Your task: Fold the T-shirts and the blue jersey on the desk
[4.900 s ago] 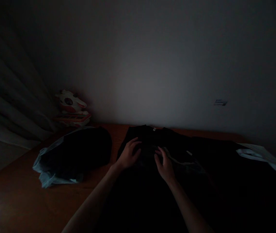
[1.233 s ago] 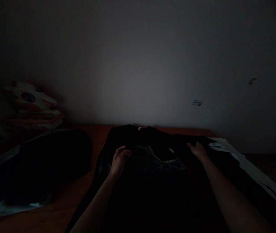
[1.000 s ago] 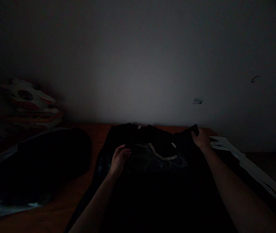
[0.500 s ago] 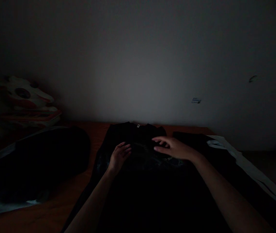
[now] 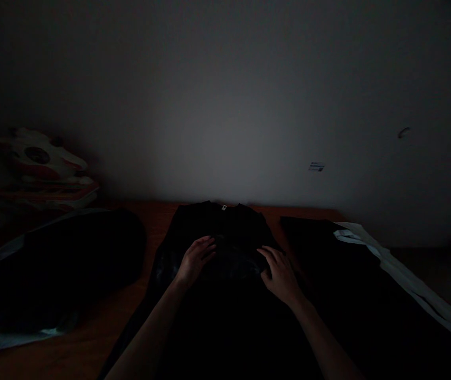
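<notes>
Head view: my left hand (image 5: 194, 259) and right hand (image 5: 280, 273) press flat, fingers spread, on the black shirt (image 5: 225, 232) lying on the tabletop (image 5: 91, 338); soft, limp cloth, I judge, best gripped at its edges.

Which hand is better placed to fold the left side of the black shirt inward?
Probably the left hand. It rests flat on the black shirt near its left edge. The right hand lies on the shirt's right side, farther from that edge.
</notes>
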### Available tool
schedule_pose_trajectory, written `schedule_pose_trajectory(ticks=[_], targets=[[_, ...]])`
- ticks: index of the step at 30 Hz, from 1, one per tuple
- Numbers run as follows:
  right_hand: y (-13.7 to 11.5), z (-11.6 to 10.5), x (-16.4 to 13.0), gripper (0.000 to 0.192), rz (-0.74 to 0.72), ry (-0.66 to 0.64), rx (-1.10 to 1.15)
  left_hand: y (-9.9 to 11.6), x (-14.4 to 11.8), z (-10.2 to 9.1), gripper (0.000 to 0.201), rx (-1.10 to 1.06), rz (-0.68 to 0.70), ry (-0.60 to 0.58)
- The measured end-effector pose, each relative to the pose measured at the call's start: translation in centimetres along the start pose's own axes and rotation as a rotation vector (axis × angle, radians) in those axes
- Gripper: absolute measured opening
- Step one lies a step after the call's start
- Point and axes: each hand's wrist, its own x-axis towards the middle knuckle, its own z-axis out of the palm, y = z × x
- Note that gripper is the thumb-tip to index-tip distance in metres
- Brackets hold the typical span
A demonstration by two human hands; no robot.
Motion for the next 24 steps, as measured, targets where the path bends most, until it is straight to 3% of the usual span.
schedule_pose_trajectory(ticks=[4, 8, 13, 19, 24], targets=[[0.2, 0.4, -0.4, 0.032, 0.007, 0.138, -0.042, 0.0, -0.2, 0.3, 0.037, 0.021, 0.001, 0.004], [0.4, 0.3, -0.6, 0.028, -0.016, 0.233, 0.016, 0.0, -0.3, 0.6, 0.039, 0.051, 0.01, 0.001], [0.5, 0.2, -0.7, 0.026, -0.018, 0.152, 0.041, -0.4, -0.6, 0.9, 0.04, 0.174, 0.077, 0.013], [1.2, 0.9, -0.7, 0.024, -0.028, 0.043, 0.072, -0.8, -1.4, 1.7, 0.027, 0.875, 0.221, -0.012], [1.5, 1.1, -0.7, 0.021, -0.053, 0.001, 0.1, -0.5, 0.2, 4.5, 0.023, 1.463, 0.246, -0.055]])
